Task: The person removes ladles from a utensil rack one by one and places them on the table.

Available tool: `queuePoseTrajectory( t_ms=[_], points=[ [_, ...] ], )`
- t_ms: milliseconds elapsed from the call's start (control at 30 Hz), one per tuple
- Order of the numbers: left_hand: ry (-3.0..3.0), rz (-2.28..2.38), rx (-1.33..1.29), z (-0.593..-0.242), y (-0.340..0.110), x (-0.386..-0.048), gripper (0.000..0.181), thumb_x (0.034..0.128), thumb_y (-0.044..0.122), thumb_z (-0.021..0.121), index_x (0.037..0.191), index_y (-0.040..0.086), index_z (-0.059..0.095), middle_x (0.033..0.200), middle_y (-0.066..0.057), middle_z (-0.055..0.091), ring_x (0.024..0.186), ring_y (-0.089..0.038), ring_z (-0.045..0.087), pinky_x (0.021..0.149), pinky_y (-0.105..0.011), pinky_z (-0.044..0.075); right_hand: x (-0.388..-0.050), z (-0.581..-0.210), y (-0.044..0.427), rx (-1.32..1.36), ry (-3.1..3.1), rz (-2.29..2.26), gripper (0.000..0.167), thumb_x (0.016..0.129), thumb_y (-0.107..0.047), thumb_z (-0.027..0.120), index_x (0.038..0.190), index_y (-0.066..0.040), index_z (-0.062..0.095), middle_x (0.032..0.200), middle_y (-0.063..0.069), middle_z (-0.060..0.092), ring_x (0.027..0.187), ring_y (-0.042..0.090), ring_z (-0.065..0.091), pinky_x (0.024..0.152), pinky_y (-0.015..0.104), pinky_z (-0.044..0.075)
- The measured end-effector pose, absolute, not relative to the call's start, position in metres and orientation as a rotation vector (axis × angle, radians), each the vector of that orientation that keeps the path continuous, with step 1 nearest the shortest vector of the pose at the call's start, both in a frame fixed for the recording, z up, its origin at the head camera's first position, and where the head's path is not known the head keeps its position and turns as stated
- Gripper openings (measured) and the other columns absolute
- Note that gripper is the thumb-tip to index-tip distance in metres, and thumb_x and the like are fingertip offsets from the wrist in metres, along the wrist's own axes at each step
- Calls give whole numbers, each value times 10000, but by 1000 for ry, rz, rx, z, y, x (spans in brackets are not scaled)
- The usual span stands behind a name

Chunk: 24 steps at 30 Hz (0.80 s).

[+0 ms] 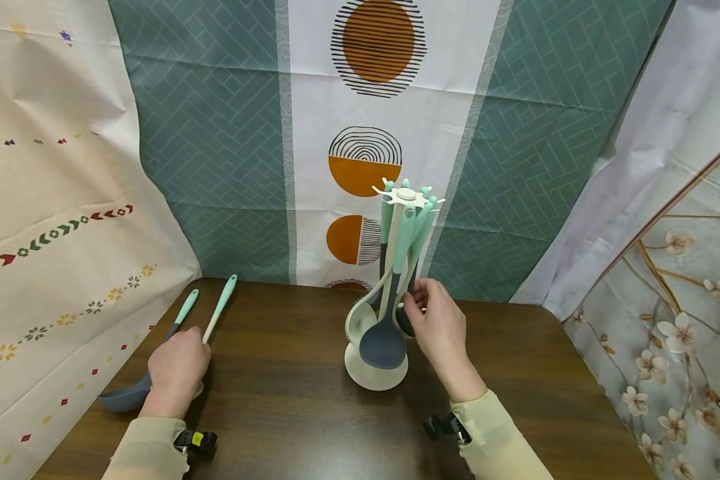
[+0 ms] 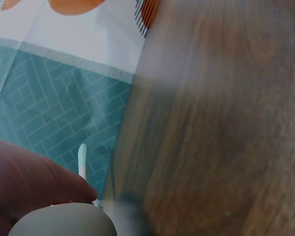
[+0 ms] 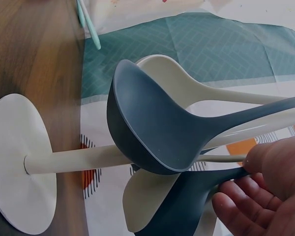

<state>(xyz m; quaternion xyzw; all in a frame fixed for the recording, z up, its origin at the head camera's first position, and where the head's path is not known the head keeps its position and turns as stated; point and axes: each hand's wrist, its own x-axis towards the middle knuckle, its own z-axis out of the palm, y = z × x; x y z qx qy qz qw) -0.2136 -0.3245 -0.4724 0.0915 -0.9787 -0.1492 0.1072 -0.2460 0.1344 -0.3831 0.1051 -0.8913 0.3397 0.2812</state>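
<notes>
My left hand point(image 1: 179, 365) grips a cream utensil point(image 1: 221, 308) with a mint handle at the table's left. Its rounded pale head point(image 2: 64, 221) shows large in the left wrist view; its exact kind is unclear. Beside that hand lies a dark blue ladle point(image 1: 127, 396). A cream utensil stand point(image 1: 376, 380) holds several hanging tools, among them another dark blue ladle point(image 3: 152, 118) and a cream ladle point(image 1: 360, 321). At the stand's right side, my right hand point(image 1: 438, 323) pinches the stem of a dark blue utensil point(image 3: 182, 196), whose head is partly hidden behind the ladle.
The brown wooden table point(image 1: 276, 373) ends at a patterned cloth point(image 1: 216, 167) behind the stand. More cloth hangs along the left point(image 1: 66, 253) and right point(image 1: 666, 373) sides. Hooks point(image 1: 407, 194) spread out at the stand's top.
</notes>
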Motion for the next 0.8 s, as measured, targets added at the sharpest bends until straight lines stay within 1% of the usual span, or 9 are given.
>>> queuePoseTrajectory(
  t_ms=[333, 467, 600, 800],
  points=[
    [-2914, -443, 296, -477, -329, -215, 133, 1012, 75, 669, 955, -43, 646, 779, -211, 651, 649, -429, 638, 546, -608, 525, -246, -383, 134, 286, -2382, 903, 140, 1030, -167, 763, 1116, -79, 698, 983, 47, 704, 854, 234, 717, 718, 465, 541],
    [-2911, -437, 296, -477, -329, -215, 130, 1017, 52, 647, 939, -52, 645, 791, -237, 649, 657, -454, 645, 552, -618, 534, -246, -383, 134, 285, -2382, 902, 143, 1028, -166, 764, 1117, -76, 698, 985, 49, 705, 855, 234, 718, 718, 465, 541],
    [-2913, -437, 296, -477, -329, -214, 132, 1013, 49, 661, 941, -61, 650, 813, -262, 658, 677, -473, 653, 571, -627, 543, -246, -383, 134, 287, -2384, 897, 144, 1030, -168, 763, 1117, -75, 696, 987, 52, 703, 855, 235, 714, 716, 460, 539],
    [-2935, -436, 292, -475, -330, -214, 140, 1018, 44, 665, 924, -60, 654, 802, -248, 659, 674, -447, 651, 574, -614, 544, -246, -382, 133, 280, -2390, 895, 141, 1028, -162, 762, 1115, -76, 695, 985, 50, 703, 859, 236, 716, 716, 457, 537]
  ],
)
